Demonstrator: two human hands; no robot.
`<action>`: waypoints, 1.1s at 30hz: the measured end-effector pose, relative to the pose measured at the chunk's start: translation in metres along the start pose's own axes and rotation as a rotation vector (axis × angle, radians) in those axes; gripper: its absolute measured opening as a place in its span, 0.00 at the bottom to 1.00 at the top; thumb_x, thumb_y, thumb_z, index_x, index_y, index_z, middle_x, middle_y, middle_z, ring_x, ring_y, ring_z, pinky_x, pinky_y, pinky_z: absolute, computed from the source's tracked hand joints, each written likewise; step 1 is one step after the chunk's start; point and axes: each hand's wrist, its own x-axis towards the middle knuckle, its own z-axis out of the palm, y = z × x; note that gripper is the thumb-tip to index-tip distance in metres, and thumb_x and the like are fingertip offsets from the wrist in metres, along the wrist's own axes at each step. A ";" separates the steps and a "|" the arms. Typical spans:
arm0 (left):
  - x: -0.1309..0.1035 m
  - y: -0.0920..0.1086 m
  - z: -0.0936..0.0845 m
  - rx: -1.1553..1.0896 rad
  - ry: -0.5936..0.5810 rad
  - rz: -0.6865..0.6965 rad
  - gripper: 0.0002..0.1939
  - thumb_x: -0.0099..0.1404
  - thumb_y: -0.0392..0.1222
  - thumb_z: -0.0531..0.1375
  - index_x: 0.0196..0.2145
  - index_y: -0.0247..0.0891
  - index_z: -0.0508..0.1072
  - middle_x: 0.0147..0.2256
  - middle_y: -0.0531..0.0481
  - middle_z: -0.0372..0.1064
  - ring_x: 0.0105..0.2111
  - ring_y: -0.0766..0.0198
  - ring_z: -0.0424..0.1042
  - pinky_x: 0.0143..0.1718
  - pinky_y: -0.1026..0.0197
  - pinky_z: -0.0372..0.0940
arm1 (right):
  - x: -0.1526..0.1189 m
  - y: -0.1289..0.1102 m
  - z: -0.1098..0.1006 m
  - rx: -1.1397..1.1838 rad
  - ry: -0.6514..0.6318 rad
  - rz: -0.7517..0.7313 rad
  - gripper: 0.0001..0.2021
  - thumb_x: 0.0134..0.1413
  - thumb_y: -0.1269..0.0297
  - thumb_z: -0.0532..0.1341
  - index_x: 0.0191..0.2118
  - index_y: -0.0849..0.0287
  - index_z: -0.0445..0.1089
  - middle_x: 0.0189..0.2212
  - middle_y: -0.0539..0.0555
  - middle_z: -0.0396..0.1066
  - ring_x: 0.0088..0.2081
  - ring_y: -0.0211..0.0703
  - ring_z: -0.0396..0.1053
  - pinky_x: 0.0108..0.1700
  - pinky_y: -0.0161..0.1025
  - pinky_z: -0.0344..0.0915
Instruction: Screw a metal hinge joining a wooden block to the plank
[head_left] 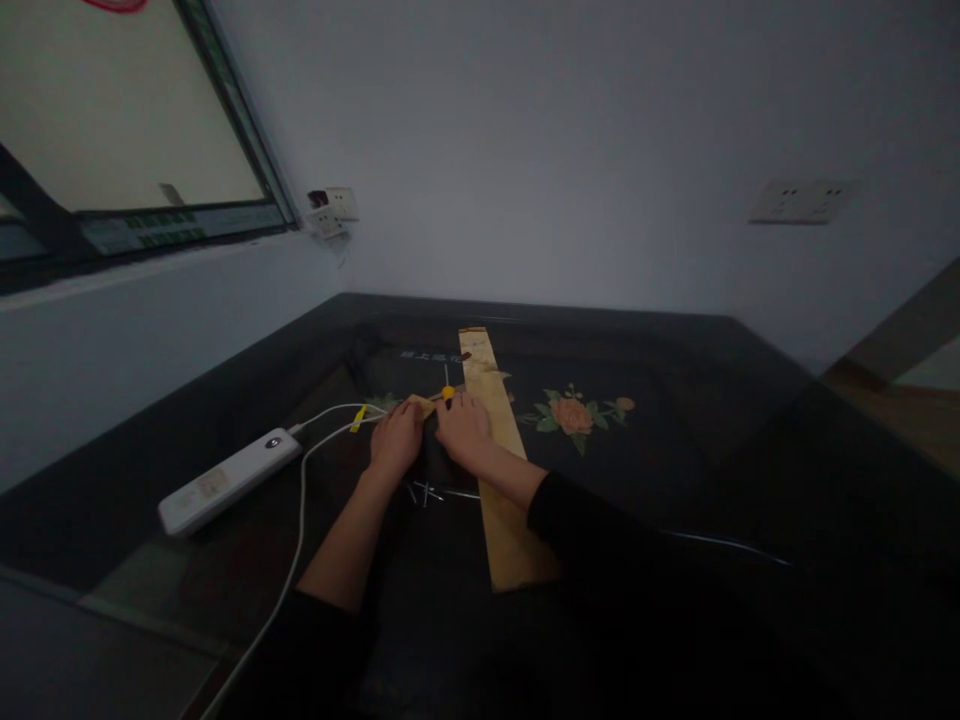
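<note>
Near the middle of a dark table [420,620], my left hand [397,440] closes on a small piece of wood [421,404] at its fingertips. Right beside it, my right hand [463,428] is wrapped round a screwdriver [448,392] with a yellow and dark handle. Its thin metal shaft points away from me. A long, pale wooden board [521,545] lies lengthwise under my right wrist. Several loose nails or screws [425,492] are scattered on the table below my hands; a thin metal rod [459,494] reaches toward the board.
To the left lies a white power strip or power bank [229,482]; its white cable [302,500] loops past my left forearm. A yellow tag [358,418] hangs on the cable. Behind the table stands a wall [540,180] with sockets [802,201]. A window [135,120] is at left.
</note>
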 end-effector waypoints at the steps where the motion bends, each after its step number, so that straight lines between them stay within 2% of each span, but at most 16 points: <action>1: 0.000 0.000 0.000 -0.002 0.000 0.001 0.17 0.68 0.34 0.47 0.52 0.35 0.65 0.55 0.40 0.65 0.54 0.55 0.65 0.54 0.54 0.59 | 0.002 0.001 0.003 -0.004 0.001 0.005 0.18 0.59 0.58 0.57 0.52 0.62 0.64 0.49 0.57 0.66 0.47 0.44 0.67 0.47 0.48 0.68; 8: 0.001 -0.001 0.002 -0.015 0.013 0.027 0.17 0.68 0.34 0.48 0.52 0.35 0.65 0.55 0.40 0.65 0.55 0.55 0.64 0.55 0.54 0.58 | 0.011 -0.001 0.014 0.015 0.013 0.041 0.18 0.59 0.59 0.57 0.52 0.62 0.64 0.49 0.57 0.66 0.47 0.44 0.67 0.47 0.48 0.68; 11: 0.001 -0.001 0.003 -0.020 0.022 0.028 0.17 0.68 0.35 0.48 0.52 0.34 0.65 0.54 0.40 0.66 0.55 0.55 0.64 0.56 0.54 0.58 | 0.011 -0.002 0.006 0.052 0.010 0.050 0.18 0.59 0.58 0.57 0.52 0.61 0.64 0.49 0.57 0.66 0.47 0.44 0.67 0.47 0.48 0.68; 16: 0.001 0.001 0.002 -0.046 0.043 0.026 0.16 0.67 0.34 0.48 0.51 0.31 0.66 0.52 0.38 0.67 0.54 0.54 0.65 0.54 0.54 0.59 | 0.003 0.006 -0.019 0.154 0.002 0.036 0.18 0.59 0.57 0.57 0.52 0.61 0.64 0.50 0.57 0.65 0.48 0.45 0.67 0.49 0.50 0.66; 21: -0.003 0.006 -0.001 -0.098 0.084 0.012 0.18 0.66 0.34 0.49 0.53 0.31 0.65 0.52 0.36 0.67 0.51 0.52 0.68 0.51 0.53 0.63 | -0.028 0.031 -0.046 0.311 -0.030 -0.021 0.20 0.59 0.53 0.55 0.51 0.62 0.66 0.47 0.63 0.67 0.53 0.51 0.62 0.53 0.51 0.60; 24: -0.005 0.013 -0.011 -0.136 0.121 0.038 0.19 0.65 0.33 0.50 0.54 0.32 0.65 0.53 0.37 0.66 0.53 0.53 0.67 0.53 0.53 0.62 | -0.069 0.055 -0.063 0.432 -0.057 -0.083 0.17 0.59 0.56 0.56 0.49 0.59 0.68 0.45 0.59 0.69 0.50 0.47 0.62 0.54 0.46 0.58; 27: -0.010 0.033 -0.030 -0.212 0.196 0.077 0.19 0.66 0.36 0.50 0.54 0.36 0.65 0.53 0.41 0.67 0.53 0.53 0.67 0.53 0.53 0.63 | -0.122 0.086 -0.078 0.552 -0.064 -0.080 0.13 0.59 0.60 0.56 0.48 0.57 0.67 0.43 0.55 0.69 0.47 0.43 0.63 0.50 0.42 0.59; 29: -0.020 0.057 -0.046 -0.365 0.310 0.149 0.15 0.66 0.38 0.51 0.50 0.37 0.69 0.49 0.43 0.70 0.49 0.54 0.70 0.49 0.53 0.65 | -0.157 0.107 -0.082 0.616 -0.059 -0.018 0.11 0.58 0.63 0.56 0.46 0.58 0.66 0.38 0.54 0.68 0.42 0.41 0.64 0.46 0.41 0.60; 31: -0.039 0.092 -0.058 -0.511 0.393 0.331 0.11 0.67 0.38 0.52 0.44 0.37 0.70 0.42 0.45 0.73 0.44 0.58 0.72 0.47 0.56 0.66 | -0.188 0.128 -0.083 0.673 -0.049 0.077 0.08 0.57 0.66 0.55 0.43 0.59 0.64 0.35 0.54 0.66 0.38 0.40 0.63 0.43 0.40 0.59; 33: -0.068 0.130 -0.064 -0.596 0.347 0.593 0.09 0.68 0.37 0.51 0.39 0.37 0.71 0.38 0.46 0.73 0.40 0.61 0.72 0.44 0.59 0.66 | -0.213 0.144 -0.081 0.746 -0.041 0.164 0.06 0.58 0.65 0.54 0.41 0.60 0.62 0.35 0.54 0.65 0.37 0.39 0.63 0.40 0.38 0.60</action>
